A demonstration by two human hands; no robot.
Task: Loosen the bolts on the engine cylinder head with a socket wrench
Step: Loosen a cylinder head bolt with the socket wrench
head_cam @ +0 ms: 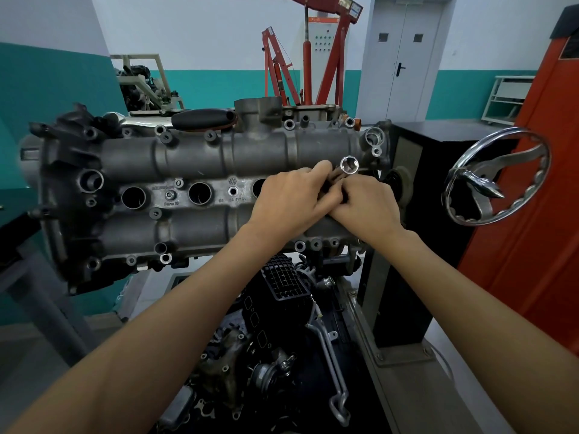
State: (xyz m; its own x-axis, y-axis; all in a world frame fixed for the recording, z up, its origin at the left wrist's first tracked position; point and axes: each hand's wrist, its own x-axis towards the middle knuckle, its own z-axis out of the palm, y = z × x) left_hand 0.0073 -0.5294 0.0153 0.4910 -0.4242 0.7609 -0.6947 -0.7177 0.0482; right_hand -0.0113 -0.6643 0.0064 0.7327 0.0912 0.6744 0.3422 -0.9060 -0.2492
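Note:
The grey engine cylinder head (194, 158) lies across the middle of the view on a stand, with round plug wells and several bolts along its edges. Both hands meet over its right part. My left hand (291, 198) and my right hand (365, 205) curl around a socket wrench between them. Its shiny open socket (349, 165) sticks up just above my fingers. The rest of the tool is hidden under the hands. A second wrench with a black handle (203, 119) lies on the far edge of the head.
A chrome handwheel (495, 177) on the black stand column (438, 195) juts out at right. A red cabinet (539, 214) stands further right. Black engine parts and pipes (282, 339) fill the space below. A red engine hoist (313, 57) is behind.

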